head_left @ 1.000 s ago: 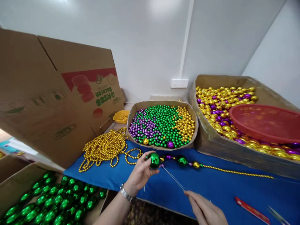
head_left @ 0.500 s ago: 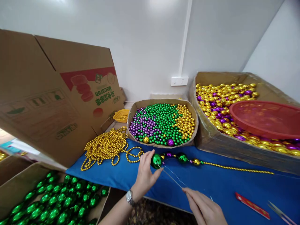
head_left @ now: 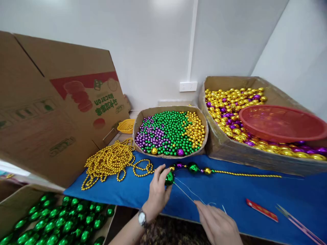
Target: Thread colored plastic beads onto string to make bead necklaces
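My left hand point(head_left: 158, 188), with a watch on the wrist, is closed around a large shiny green bead point(head_left: 169, 178). From that bead a strand of purple, gold and green beads point(head_left: 193, 167) curves right, ending in a twisted gold section point(head_left: 245, 174) on the blue cloth. My right hand point(head_left: 217, 223) pinches the near end of a thin, straight needle point(head_left: 184, 192), whose far end meets the green bead. A loose white thread point(head_left: 190, 189) curves beside it. The fingertips of my left hand partly hide the bead.
Behind stands a box of small beads point(head_left: 168, 157); at right, a larger box point(head_left: 227, 144) carries a red basket point(head_left: 283, 124). Gold bead chains point(head_left: 109, 161) lie left. A red packet point(head_left: 262, 210) and scissors point(head_left: 298, 223) lie right. Green beads point(head_left: 61, 223) fill a lower-left box.
The whole view has shifted, so things sit farther left. The needle's tip, which crossed the front of the green bead, now meets its lower right edge. Both hands keep their holds.
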`<action>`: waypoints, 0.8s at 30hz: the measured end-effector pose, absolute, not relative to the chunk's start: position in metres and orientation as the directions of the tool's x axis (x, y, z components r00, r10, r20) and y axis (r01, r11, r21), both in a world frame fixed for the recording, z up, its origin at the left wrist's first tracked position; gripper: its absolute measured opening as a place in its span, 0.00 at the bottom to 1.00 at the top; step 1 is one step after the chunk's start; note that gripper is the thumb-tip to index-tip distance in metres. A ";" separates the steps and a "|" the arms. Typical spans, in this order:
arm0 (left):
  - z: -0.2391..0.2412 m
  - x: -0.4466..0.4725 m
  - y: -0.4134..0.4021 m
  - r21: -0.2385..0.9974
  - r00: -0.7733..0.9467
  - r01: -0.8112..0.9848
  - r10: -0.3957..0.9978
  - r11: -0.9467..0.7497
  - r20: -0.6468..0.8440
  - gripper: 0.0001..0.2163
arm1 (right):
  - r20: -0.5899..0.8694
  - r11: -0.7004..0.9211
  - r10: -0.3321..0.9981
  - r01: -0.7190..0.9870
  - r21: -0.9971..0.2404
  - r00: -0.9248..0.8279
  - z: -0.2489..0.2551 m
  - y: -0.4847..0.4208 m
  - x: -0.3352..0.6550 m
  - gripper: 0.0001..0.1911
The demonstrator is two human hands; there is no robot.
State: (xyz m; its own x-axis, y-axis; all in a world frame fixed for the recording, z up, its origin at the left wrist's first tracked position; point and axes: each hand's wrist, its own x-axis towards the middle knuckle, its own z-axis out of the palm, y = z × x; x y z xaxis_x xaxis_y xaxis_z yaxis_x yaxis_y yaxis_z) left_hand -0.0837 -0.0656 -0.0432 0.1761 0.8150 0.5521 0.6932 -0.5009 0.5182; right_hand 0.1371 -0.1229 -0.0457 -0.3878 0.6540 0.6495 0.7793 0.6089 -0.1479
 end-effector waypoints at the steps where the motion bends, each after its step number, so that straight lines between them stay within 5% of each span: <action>1: -0.041 -0.081 -0.068 0.598 0.195 0.625 0.843 -0.501 0.502 0.23 | 0.661 0.603 0.649 0.785 -0.145 -0.377 -0.048 -0.122 0.136 0.17; 6: -0.033 -0.073 -0.076 0.961 0.271 0.077 0.933 -0.267 0.237 0.21 | 0.646 0.588 0.681 0.784 -0.200 -0.346 -0.062 -0.115 0.140 0.17; 11: -0.033 -0.071 -0.074 0.942 0.205 -0.336 0.973 -0.029 0.104 0.26 | 0.633 0.603 0.695 0.756 -0.255 -0.342 -0.068 -0.114 0.146 0.15; 24: -0.026 -0.072 -0.070 0.936 0.325 -0.352 0.940 0.022 0.100 0.33 | 0.553 0.575 0.789 0.640 -0.510 -0.269 -0.070 -0.112 0.145 0.14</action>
State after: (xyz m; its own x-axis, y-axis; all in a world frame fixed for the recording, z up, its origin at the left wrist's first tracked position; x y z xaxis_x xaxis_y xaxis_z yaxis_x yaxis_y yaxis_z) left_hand -0.0720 -0.0701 -0.0264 0.3246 0.9405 0.1005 -0.3525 0.0217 0.9356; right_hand 0.1447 -0.1124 -0.0697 -0.2688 0.7887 0.5528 0.6396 0.5753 -0.5098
